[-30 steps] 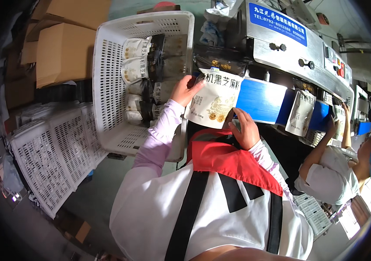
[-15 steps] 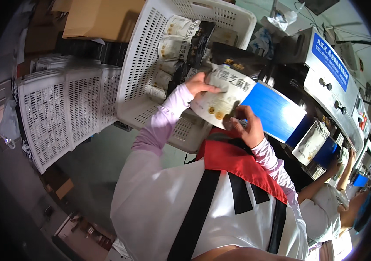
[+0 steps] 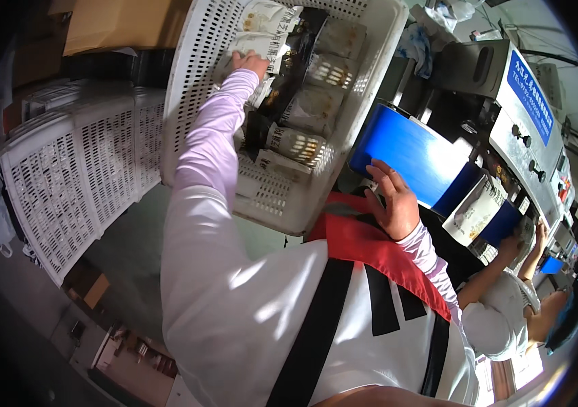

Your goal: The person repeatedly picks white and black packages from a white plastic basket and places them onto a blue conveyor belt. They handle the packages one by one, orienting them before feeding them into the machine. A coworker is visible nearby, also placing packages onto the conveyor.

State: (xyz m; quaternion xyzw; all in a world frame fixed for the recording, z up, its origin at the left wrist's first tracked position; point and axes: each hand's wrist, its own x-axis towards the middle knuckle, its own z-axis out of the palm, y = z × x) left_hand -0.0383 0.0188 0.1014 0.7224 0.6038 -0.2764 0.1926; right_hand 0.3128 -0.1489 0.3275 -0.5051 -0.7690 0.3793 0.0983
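My left hand [image 3: 251, 64] is in the white perforated crate [image 3: 189, 88], its fingers closed on a pale printed pouch [image 3: 226, 66] at the left side of the load. The pouch is partly hidden by the hand. Several more pouches lie packed in rows there, some with black backs, others with their contents showing, such as a pouch [image 3: 313, 107] on the right side. My right hand [image 3: 394, 201] is held beside the near end of a blue conveyor belt [image 3: 408, 156], its fingers apart and holding nothing.
Farther along the belt lies another pouch [image 3: 475, 210], beside a metal machine [image 3: 523, 132] with black knobs. A co-worker [image 3: 499, 312] works at the right. White crates [image 3: 85, 156] stand at the left, with a cardboard box [image 3: 123, 27] behind.
My left hand has moved forward and left from the belt into the crate with the pouch. My right hand has let go of it and opened. The view has shifted slightly.
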